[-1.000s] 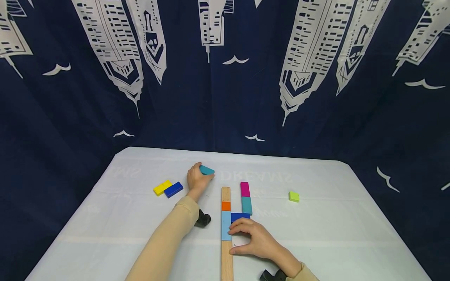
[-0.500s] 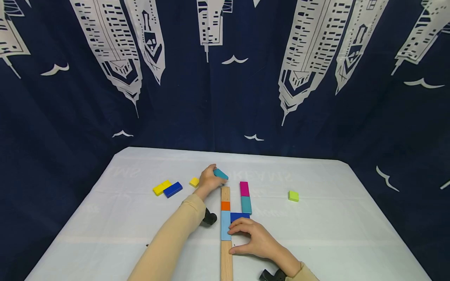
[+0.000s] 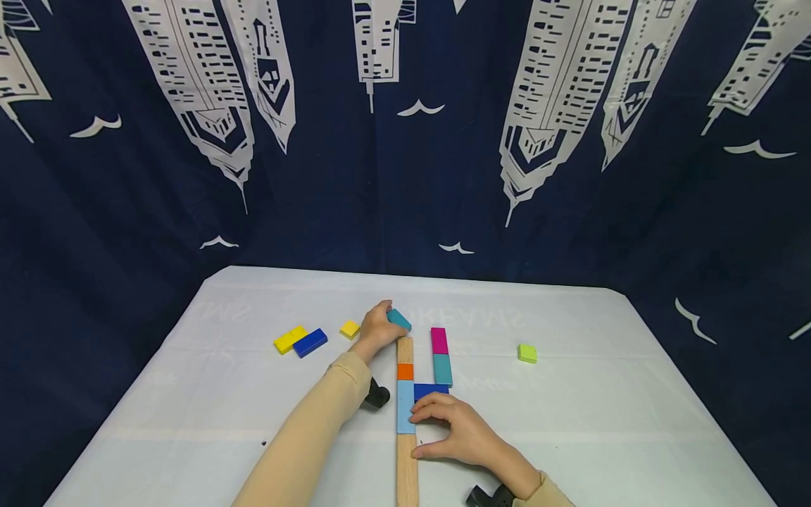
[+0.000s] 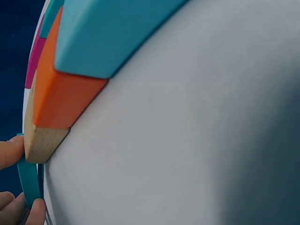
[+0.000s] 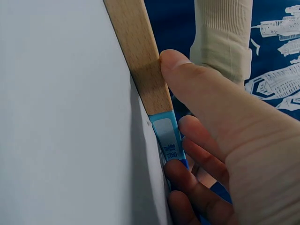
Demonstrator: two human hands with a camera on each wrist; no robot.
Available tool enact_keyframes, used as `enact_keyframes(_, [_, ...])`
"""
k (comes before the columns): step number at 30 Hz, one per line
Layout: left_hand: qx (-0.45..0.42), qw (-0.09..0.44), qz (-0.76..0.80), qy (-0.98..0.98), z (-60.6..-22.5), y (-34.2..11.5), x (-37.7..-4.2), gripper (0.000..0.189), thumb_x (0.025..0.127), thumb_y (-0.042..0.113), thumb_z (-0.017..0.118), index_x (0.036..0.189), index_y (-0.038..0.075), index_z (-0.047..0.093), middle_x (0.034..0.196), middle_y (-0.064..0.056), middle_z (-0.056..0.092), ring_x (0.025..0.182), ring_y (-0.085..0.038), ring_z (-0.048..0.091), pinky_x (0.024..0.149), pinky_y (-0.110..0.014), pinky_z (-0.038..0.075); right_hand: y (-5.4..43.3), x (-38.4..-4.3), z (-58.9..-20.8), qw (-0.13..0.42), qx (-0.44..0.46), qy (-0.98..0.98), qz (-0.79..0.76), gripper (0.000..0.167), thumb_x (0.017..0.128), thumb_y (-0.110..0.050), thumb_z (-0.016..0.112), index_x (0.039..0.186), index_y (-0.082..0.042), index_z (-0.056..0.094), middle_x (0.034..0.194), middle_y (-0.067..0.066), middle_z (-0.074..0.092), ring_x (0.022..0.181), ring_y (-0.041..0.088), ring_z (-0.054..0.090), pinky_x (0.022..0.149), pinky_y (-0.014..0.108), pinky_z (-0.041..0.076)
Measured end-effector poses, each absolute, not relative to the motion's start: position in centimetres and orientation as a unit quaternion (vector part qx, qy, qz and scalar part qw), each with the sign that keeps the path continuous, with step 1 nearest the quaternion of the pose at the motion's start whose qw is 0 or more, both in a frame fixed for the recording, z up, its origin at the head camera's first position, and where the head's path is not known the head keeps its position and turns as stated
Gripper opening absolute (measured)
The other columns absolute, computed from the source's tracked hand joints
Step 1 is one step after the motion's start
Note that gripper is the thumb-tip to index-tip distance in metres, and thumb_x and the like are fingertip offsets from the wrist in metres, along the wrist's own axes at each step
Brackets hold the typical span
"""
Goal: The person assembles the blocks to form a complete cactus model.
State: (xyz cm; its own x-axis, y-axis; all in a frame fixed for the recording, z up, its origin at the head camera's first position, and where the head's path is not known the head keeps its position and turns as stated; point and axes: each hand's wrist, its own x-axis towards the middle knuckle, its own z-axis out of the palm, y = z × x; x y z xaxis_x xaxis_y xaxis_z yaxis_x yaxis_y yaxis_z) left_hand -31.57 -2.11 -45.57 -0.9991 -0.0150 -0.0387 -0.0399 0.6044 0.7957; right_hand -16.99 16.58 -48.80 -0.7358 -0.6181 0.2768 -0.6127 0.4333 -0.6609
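Note:
My left hand (image 3: 375,327) pinches a teal block (image 3: 399,320) between thumb and fingertips at the far end of a row of blocks. In the left wrist view the held teal block (image 4: 29,180) is right by the end of the small wooden block (image 4: 44,143). Nearer in the row come an orange block (image 3: 405,372), a light blue block (image 3: 405,408) and a long wooden block (image 3: 407,468). My right hand (image 3: 459,431) rests at the row's right side, fingers loosely bent. Its thumb touches the long wooden block; its fingertips are at the light blue one.
Beside the row, a dark blue block (image 3: 431,389) leads to a second teal block (image 3: 442,370) and a magenta block (image 3: 439,341). Yellow (image 3: 290,339) and blue (image 3: 310,343) blocks and a small yellow one (image 3: 350,329) lie left. A lime block (image 3: 527,353) is at right.
My left hand has carried the teal block rightward to the row's far end, then slightly nearer to it. The small yellow block has come into sight behind it. My right hand has stayed put.

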Motion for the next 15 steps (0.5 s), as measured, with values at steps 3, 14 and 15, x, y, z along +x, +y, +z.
enact_keyframes(3, [-0.022, 0.017, 0.441, 0.897, -45.70, -2.05, -31.57, 0.072, 0.074, 0.014, 0.077, 0.138, 0.004, 0.043, 0.133, -0.011, 0.052, 0.119, -0.028, 0.048, 0.102, -0.041, 0.037, 16.57, -16.99, -48.80, 0.006, -0.361, 0.847, -0.390, 0.040, 0.071, -0.046, 0.079, 0.102, -0.023, 0.070, 0.112, -0.012, 0.059, 0.105, 0.008, 0.053, 0.091, 0.030, 0.046])
enact_keyframes(14, [-0.036, -0.024, 0.444, 0.895, -46.00, -2.24, -31.38, 0.065, 0.075, 0.018, 0.077, 0.131, 0.001, 0.050, 0.127, -0.014, 0.055, 0.113, -0.029, 0.051, 0.098, -0.041, 0.042, 16.55, -16.93, -48.67, 0.003, -0.363, 0.846, -0.391, 0.040, 0.070, -0.044, 0.079, 0.102, -0.022, 0.070, 0.111, -0.011, 0.059, 0.105, 0.008, 0.054, 0.090, 0.029, 0.046])
enact_keyframes(15, [-0.037, -0.030, 0.443, 0.895, -46.01, -2.27, -31.35, 0.063, 0.075, 0.019, 0.078, 0.130, 0.000, 0.051, 0.125, -0.014, 0.056, 0.111, -0.029, 0.052, 0.097, -0.041, 0.042, 16.55, -16.92, -48.65, 0.003, -0.363, 0.845, -0.392, 0.040, 0.070, -0.044, 0.079, 0.102, -0.022, 0.070, 0.111, -0.011, 0.059, 0.105, 0.008, 0.054, 0.090, 0.029, 0.046])
